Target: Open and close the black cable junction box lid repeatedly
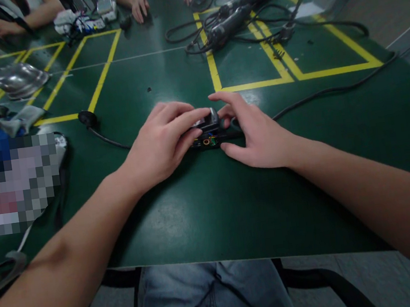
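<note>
At the middle of the green table, my left hand (167, 138) grips a black plastic cover (211, 121) between its fingers and thumb, tilted above a small open black casing (196, 145). Inside the casing a circuit board (211, 141) shows, with a copper-coloured ring and green parts. My right hand (253, 129) is beside the casing's right end, thumb and fingers apart around that end. Whether its fingertips touch the casing I cannot tell. One black cord (111, 143) runs left from under my left hand to a round black plug (87, 119).
Another black cord (332, 90) runs right to the table edge. Black handheld devices (228, 27) with tangled cables lie at the back right. A shiny metal piece (21, 79) sits at the left. Across the table are other people's hands (139, 7). Yellow tape (256, 85) marks the tabletop.
</note>
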Demonstrator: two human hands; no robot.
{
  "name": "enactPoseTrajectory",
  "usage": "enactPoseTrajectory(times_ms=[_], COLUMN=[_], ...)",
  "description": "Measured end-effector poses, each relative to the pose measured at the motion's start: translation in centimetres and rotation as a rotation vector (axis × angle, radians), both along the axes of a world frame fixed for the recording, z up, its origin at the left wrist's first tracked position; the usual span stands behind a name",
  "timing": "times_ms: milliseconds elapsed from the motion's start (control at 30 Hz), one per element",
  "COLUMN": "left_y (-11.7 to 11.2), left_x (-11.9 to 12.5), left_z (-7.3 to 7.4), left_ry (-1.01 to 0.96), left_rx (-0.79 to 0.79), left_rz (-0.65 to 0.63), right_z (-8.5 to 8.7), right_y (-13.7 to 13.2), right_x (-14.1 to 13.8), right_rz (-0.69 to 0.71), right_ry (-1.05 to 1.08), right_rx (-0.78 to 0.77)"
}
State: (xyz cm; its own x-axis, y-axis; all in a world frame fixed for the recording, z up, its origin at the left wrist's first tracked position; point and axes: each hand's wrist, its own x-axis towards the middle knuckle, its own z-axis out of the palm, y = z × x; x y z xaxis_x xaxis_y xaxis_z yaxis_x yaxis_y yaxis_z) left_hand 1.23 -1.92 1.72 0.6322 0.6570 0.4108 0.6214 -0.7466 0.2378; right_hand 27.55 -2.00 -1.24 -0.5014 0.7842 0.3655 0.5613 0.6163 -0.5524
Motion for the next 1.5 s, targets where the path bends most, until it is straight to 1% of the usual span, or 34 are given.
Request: enactPoseTrajectory(times_ms=[67, 133, 300, 500, 667, 767, 900, 1000, 1233, 1333, 1500], left_y=[-0.4, -0.6, -0.4, 0.0, 0.0, -0.2, -0.7, -0.8, -0.4, -0.4, -0.5], left_x=[0.3, 0.4, 0.1, -0.1, 0.0, 0.0, 0.0, 0.1, 0.0, 0.0, 0.1], left_z=[-0.1, -0.1, -0.4, -0.7, -0.7, -0.5, 0.2, 0.4, -0.1, -0.1, -0.1], left_ry=[0.027, 0.059, 0.079, 0.02, 0.008, -0.04, -0.119, -0.101, 0.024, 0.029, 0.014], left_rx=[-0.007, -0.017, -0.018, 0.027, 0.017, 0.029, 0.058, 0.049, -0.043, -0.063, -0.048], left_rz=[-0.098, -0.14, -0.109, -0.14, -0.143, -0.129, -0.072, -0.061, -0.115, -0.109, -0.114], right_z=[0.0, 0.1, 0.2, 0.0, 0.0, 0.1, 0.1, 0.1, 0.2, 0.4, 0.4], right_y=[-0.1, -0.1, -0.2, -0.1, -0.1, -0.1, -0.1, 0.0, 0.0, -0.1, 0.0], right_x=[0.0, 0.0, 0.0, -0.3, -0.3, -0.3, -0.3, -0.4, -0.2, -0.2, -0.4], right_rz=[0.005, 0.01, 0.021, -0.005, -0.008, -0.001, -0.008, -0.007, 0.002, 0.011, 0.012], right_ry=[0.001, -0.012, -0.046, -0.039, -0.034, -0.04, -0.041, -0.031, -0.031, -0.032, -0.035], right_rx=[0.006, 0.021, 0.039, 0.06, 0.045, 0.039, 0.045, 0.046, 0.006, 0.003, 0.018])
